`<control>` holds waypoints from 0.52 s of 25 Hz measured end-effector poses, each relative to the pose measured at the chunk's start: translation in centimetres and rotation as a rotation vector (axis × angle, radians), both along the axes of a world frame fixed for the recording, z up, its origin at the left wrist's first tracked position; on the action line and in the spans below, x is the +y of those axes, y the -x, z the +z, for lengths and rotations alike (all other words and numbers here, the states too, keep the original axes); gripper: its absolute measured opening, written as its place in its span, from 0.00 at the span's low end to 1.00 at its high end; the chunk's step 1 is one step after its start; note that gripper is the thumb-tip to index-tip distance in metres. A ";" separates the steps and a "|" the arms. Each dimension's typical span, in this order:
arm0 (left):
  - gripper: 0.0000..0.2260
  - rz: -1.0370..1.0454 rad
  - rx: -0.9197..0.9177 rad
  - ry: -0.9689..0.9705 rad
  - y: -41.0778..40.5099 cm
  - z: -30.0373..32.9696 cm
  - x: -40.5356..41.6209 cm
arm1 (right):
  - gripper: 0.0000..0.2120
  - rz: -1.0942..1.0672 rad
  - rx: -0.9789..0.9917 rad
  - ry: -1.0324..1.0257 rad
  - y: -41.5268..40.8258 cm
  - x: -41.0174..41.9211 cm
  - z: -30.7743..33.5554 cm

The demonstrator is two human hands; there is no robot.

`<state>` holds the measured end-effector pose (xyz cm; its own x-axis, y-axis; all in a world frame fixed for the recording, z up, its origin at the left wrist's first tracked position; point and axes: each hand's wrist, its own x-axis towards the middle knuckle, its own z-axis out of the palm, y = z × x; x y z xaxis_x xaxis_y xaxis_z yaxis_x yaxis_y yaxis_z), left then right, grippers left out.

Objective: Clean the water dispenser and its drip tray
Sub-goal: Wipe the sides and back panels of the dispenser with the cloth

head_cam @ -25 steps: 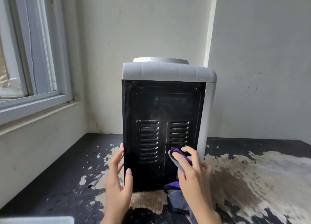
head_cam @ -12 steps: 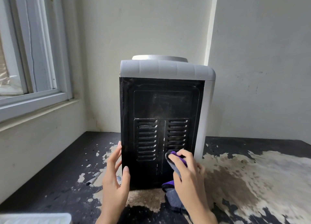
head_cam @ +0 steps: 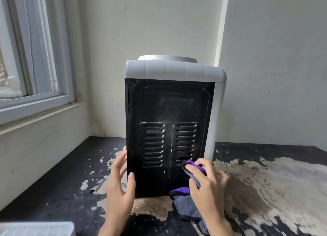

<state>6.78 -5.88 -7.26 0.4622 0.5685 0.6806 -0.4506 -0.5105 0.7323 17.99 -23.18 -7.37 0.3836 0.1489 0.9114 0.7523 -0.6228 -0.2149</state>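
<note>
Wiping low on the black back panel of the water dispenser (head_cam: 169, 129), the right hand (head_cam: 207, 184) grips a purple-grey cloth (head_cam: 193, 167) while the open left hand (head_cam: 120, 188) steadies its edge; the white drip tray (head_cam: 35, 228), left of both hands on the bench (head_cam: 265, 191), likely waits.

upright dispenser (head_cam: 169, 111), black back forward

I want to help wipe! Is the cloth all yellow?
No, the cloth that the right hand presses on the dispenser is purple and grey.
</note>
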 end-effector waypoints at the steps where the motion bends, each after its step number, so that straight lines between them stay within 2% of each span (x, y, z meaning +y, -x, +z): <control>1: 0.21 0.000 -0.001 -0.001 0.0 0.0 0.0 | 0.25 0.032 0.033 0.033 -0.1 0.0 -0.1; 3: 0.22 0.001 -0.003 -0.002 0.0 0.0 0.0 | 0.33 0.108 0.073 0.118 0.0 0.2 -0.1; 6: 0.23 0.005 -0.003 0.003 0.0 0.0 0.0 | 0.35 0.139 0.079 0.208 0.1 0.3 0.1; 10: 0.19 0.021 -0.024 -0.028 0.1 0.1 0.0 | 0.17 -0.055 0.024 0.046 -0.2 -0.8 0.6; 12: 0.18 0.030 -0.037 -0.030 0.1 0.2 0.0 | 0.16 -0.088 -0.011 -0.027 -0.3 -1.0 0.4; 13: 0.18 0.032 -0.046 -0.034 0.1 0.2 0.0 | 0.17 -0.038 -0.021 -0.061 -0.2 -0.7 0.4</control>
